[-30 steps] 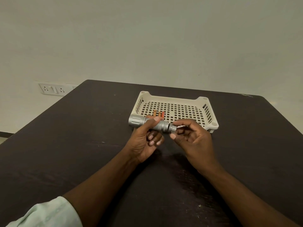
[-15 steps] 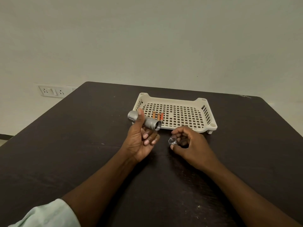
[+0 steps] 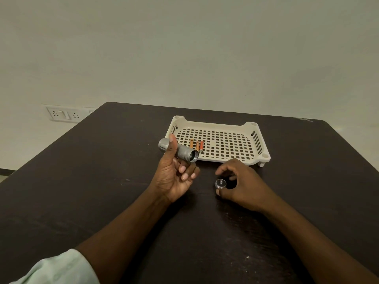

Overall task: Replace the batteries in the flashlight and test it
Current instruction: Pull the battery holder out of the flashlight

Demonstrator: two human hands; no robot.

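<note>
Nearest to me, a pale sleeve (image 3: 55,269) shows at the bottom left corner, and both bare forearms reach forward over the dark surface (image 3: 82,191). My left hand (image 3: 174,177) is raised palm up and holds the flashlight (image 3: 178,150): the thumb lies up across the grey barrel and the fingers curl under it. The flashlight lies tilted, its wider head up to the left and its open rear end pointing down to the right, so that I look into a dark hollow ringed with bright metal. My right hand (image 3: 240,181) sits low over the surface, just right of the left hand and apart from it. It holds the cap (image 3: 220,183), a small round silver piece, between thumb and fingertips, with the other fingers loosely arched above it; I cannot tell whether the cap touches the surface. Beyond both hands stands a cream perforated tray (image 3: 217,160), its near rim just behind the flashlight's open end. In the tray's left part lie three batteries (image 3: 196,145) side by side, orange and reddish, touching or nearly so, lengthways toward me. Farther off, the surface ends at a plain pale wall (image 3: 205,48), with a white socket plate (image 3: 61,114) low at the left.
</note>
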